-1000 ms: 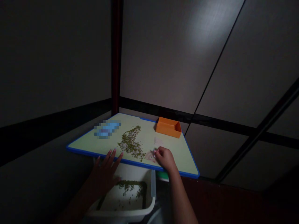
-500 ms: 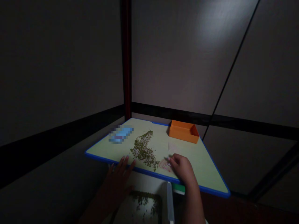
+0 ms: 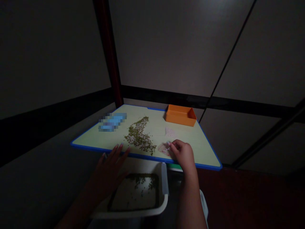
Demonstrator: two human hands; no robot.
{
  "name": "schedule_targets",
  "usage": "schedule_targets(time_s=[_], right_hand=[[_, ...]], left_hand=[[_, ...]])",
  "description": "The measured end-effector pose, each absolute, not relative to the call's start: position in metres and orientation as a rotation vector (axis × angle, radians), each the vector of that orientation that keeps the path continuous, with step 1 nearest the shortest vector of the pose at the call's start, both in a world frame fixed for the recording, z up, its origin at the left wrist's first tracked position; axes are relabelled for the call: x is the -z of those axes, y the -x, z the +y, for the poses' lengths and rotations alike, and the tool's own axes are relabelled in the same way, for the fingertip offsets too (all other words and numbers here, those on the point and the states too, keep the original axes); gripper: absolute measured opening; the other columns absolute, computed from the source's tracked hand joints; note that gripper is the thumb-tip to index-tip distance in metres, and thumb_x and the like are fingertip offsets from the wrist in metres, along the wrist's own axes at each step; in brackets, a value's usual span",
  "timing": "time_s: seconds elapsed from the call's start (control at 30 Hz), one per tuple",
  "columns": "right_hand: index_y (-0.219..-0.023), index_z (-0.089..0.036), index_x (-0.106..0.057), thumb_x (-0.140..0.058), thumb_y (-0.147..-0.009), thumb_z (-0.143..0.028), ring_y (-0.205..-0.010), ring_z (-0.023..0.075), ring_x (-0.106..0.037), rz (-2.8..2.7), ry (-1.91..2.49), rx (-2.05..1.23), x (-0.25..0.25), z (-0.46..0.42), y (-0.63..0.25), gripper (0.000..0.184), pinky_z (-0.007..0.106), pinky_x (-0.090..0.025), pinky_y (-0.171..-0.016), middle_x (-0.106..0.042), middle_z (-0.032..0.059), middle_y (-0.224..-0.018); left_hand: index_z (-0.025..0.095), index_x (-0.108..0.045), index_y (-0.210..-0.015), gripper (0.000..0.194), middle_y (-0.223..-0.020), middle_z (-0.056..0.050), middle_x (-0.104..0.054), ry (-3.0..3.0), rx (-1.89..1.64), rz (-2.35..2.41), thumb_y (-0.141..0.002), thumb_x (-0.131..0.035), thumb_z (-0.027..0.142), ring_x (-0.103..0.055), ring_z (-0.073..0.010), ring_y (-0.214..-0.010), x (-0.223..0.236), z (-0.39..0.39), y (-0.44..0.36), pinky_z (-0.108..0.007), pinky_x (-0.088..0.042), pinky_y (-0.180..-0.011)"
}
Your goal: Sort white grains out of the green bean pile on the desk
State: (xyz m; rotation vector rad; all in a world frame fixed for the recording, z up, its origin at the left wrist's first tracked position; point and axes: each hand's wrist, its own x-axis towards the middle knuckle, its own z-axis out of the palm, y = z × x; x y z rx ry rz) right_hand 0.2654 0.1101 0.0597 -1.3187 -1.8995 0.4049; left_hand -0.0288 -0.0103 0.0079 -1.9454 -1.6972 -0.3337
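Note:
My right hand (image 3: 184,155) is above the near right part of a pale board (image 3: 202,143) with a blue rim. Its thumb and forefinger are pinched together over a pinkish, patterned patch (image 3: 164,149); anything between the fingertips is too small to make out. My left hand (image 3: 111,163) lies with fingers spread at the board's near edge, holding nothing. Between the hands and farther back, small green pieces like seeds or beads (image 3: 139,136) are scattered in a curved heap. A second pale pink patch (image 3: 170,132) lies beyond my right fingertips.
An open orange box (image 3: 181,119) stands at the board's back right. A blurred-out blue item (image 3: 113,122) lies at the left. Below the near edge is a white bin (image 3: 164,201) with green bits inside. Dark walls close in behind and to the left.
The view has tilted down, so everything sits higher and a bit further left, and more of the white bin shows. Both hands keep nearly the same places on the board.

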Motion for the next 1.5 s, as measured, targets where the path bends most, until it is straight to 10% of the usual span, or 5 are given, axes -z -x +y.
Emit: schedule_targets(time_s=[1.5], right_hand=[[-0.072,-0.02,-0.068,-0.053,-0.092,-0.043,-0.055,0.0149,-0.055,-1.931,1.437,-0.204,-0.065,0.094,-0.251,0.034,0.027,-0.028,-0.061,-0.067,0.0032,-0.06]], left_hand=[[0.028,-0.022,-0.154,0.072,-0.158,-0.013,-0.034,1.963,0.26,-1.752,-0.089,-0.046,0.049,-0.037,-0.0311,-0.143,-0.006,-0.012,0.029,-0.048,-0.041,-0.105]])
